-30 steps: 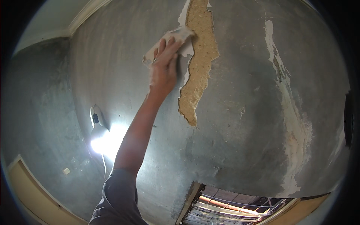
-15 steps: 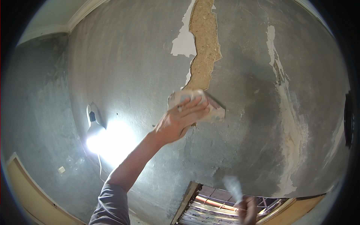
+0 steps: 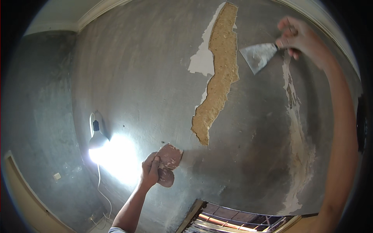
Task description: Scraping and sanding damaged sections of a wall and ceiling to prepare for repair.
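My left hand (image 3: 150,171) grips a reddish-brown piece of sandpaper or pad (image 3: 169,155), speckled pale, low in the middle of the wall. My right hand (image 3: 292,39), blurred and raised at upper right, holds a putty knife (image 3: 258,56) with a dust-smeared triangular metal blade pointing left. The blade is just right of a long jagged strip of exposed tan plaster (image 3: 222,68), which has white torn edging (image 3: 202,58) along its left. I cannot tell whether the blade touches the wall.
A lit bulb lamp (image 3: 99,143) with a dangling cord hangs at the left. A pale patched crack (image 3: 295,155) runs down the right. A barred opening (image 3: 233,217) is at the bottom, a door frame (image 3: 27,186) at lower left, cornice (image 3: 79,24) along the top.
My left hand has dropped from the tan strip down and leftward with its pad. My right hand has risen from the lower edge to the upper right with the putty knife.
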Demonstrator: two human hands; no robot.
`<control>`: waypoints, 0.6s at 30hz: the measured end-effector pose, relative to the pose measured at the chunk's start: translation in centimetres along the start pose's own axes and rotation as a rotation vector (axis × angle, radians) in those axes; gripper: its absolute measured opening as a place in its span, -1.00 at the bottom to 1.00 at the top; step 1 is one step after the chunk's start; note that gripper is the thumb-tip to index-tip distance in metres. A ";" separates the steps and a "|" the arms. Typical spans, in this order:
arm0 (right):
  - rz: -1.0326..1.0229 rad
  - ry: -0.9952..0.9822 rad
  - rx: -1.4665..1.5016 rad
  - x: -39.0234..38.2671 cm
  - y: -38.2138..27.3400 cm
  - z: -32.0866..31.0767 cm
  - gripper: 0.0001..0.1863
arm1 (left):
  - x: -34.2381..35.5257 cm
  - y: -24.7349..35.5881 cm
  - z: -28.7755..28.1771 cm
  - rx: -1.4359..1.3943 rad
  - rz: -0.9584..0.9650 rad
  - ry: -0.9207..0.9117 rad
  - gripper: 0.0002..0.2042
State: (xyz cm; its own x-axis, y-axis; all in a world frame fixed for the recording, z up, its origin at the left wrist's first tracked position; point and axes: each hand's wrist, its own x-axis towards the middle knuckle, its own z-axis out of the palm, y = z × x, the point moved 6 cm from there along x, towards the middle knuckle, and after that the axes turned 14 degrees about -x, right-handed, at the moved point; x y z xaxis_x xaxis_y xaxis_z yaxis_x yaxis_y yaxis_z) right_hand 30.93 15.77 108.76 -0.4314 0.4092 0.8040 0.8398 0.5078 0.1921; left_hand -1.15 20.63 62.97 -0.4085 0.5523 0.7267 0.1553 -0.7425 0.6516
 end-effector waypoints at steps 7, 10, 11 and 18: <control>-0.192 0.248 -0.014 6.9 -7.5 -1.2 -0.73 | -1.1 -4.7 -0.9 -0.176 -0.094 0.132 -0.77; -0.143 0.273 0.028 7.6 -9.9 -0.5 -0.73 | -1.2 -5.7 -0.8 -0.215 -0.099 0.164 -0.78; -0.145 0.271 0.025 8.0 -10.3 -0.1 -0.73 | -1.3 -6.0 -1.0 -0.221 -0.092 0.184 -0.77; -0.114 0.326 -0.100 9.2 -11.1 1.2 -0.72 | -1.4 -5.1 -0.6 -0.137 -0.041 0.207 -0.77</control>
State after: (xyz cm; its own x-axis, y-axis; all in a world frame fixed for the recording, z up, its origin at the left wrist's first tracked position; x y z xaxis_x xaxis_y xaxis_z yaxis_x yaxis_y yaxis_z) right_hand 17.27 14.78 113.34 -0.4098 0.0830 0.9084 0.8277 0.4525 0.3320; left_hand -1.94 23.41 58.54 -0.5898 0.5037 0.6312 0.0170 -0.7737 0.6333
